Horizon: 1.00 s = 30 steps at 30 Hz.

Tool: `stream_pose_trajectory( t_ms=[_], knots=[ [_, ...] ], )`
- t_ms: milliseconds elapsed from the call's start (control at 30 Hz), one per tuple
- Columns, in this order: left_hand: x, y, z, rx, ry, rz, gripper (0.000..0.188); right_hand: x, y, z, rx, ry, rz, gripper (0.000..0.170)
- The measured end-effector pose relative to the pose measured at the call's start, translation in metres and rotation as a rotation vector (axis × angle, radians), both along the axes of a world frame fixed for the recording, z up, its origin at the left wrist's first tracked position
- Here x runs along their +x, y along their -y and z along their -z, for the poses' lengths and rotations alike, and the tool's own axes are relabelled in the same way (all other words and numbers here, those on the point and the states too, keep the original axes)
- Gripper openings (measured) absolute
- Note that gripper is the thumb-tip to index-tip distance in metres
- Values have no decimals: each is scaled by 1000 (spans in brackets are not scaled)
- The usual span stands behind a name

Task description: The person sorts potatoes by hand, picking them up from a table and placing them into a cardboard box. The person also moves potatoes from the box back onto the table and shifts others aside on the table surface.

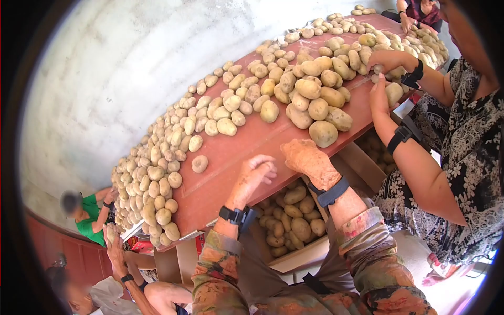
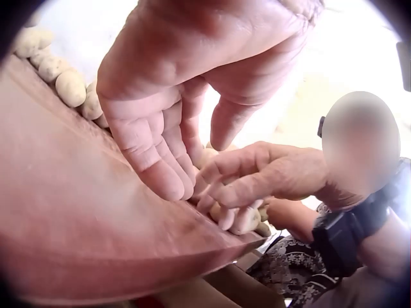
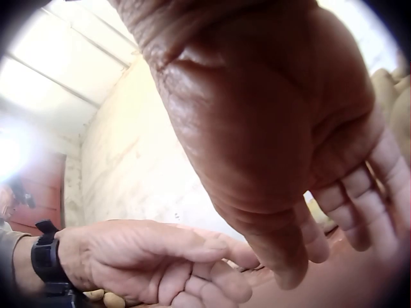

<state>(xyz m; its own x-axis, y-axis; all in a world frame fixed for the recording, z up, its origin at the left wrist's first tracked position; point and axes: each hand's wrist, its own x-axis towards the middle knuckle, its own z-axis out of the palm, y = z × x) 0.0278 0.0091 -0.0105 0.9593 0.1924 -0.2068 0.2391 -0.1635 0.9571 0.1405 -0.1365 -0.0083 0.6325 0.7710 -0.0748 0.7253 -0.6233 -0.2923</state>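
Both hands hover near the front edge of the red table (image 1: 236,152), apart from each other. My left hand (image 1: 252,178) has loosely bent fingers and holds nothing; in the left wrist view the hand (image 2: 192,77) shows an empty palm. To its right, my right hand (image 1: 311,161) hangs back-up just in front of a large potato (image 1: 323,134); the right wrist view shows the hand (image 3: 270,141) with hanging fingers and nothing in them. Many potatoes (image 1: 227,126) are heaped along the table. Below the edge, a cardboard box (image 1: 294,261) holds several potatoes (image 1: 301,229).
At the right a person in a patterned top (image 1: 436,173) handles a potato over the table. A person in green (image 1: 92,218) and another person sit at the left end; one more is at the far right corner. A pale wall (image 1: 126,68) stands behind the table.
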Motion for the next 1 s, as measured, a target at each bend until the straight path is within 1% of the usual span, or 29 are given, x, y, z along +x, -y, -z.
stream_pose_trajectory(
  t_ms=[33,67,133,200,267,300,367,400,467,500,567,667,700,767,800,867,1000],
  knots=[
    [7,-7,2,51,16,-22,28,0,0,-2,1,1,1,18],
    [14,-13,5,52,16,-21,28,0,0,-3,-6,-8,-1,18],
    [28,-22,6,270,61,-61,28,1,-1,-4,-13,-16,-1,18],
    [41,-32,9,286,76,-74,30,0,-1,-3,-1,-24,2,19],
    [57,-46,20,575,179,-89,37,0,-2,-2,-2,-24,-2,19],
    [62,-46,19,574,179,-87,37,-1,-2,-3,-2,-26,-6,19],
    [72,-46,16,825,363,-154,50,-3,-3,-5,-10,-23,-7,20],
    [77,-45,14,825,363,-154,50,-4,-3,-5,-16,-21,-10,20],
    [87,-43,9,983,428,-146,60,-8,-3,-4,-5,-11,-7,20],
    [92,-45,9,983,427,-146,60,-10,-3,-3,4,-1,-4,20],
    [104,-47,8,1006,289,-88,70,-11,-2,-5,9,-4,-14,19],
    [121,-53,15,1033,311,-53,73,-12,-2,-1,30,12,-22,18],
    [123,-51,11,1032,310,-54,73,-12,-2,-1,46,31,-19,17],
    [128,-48,3,961,285,26,74,-12,-3,-1,37,24,-21,17],
    [134,-51,8,958,282,27,74,-12,-3,-2,28,17,-20,17],
    [148,-62,23,1029,248,-34,75,-12,-4,-4,19,2,-22,17],
    [164,-68,20,980,281,30,74,-13,-10,0,-1,-19,-28,18]
  ],
)
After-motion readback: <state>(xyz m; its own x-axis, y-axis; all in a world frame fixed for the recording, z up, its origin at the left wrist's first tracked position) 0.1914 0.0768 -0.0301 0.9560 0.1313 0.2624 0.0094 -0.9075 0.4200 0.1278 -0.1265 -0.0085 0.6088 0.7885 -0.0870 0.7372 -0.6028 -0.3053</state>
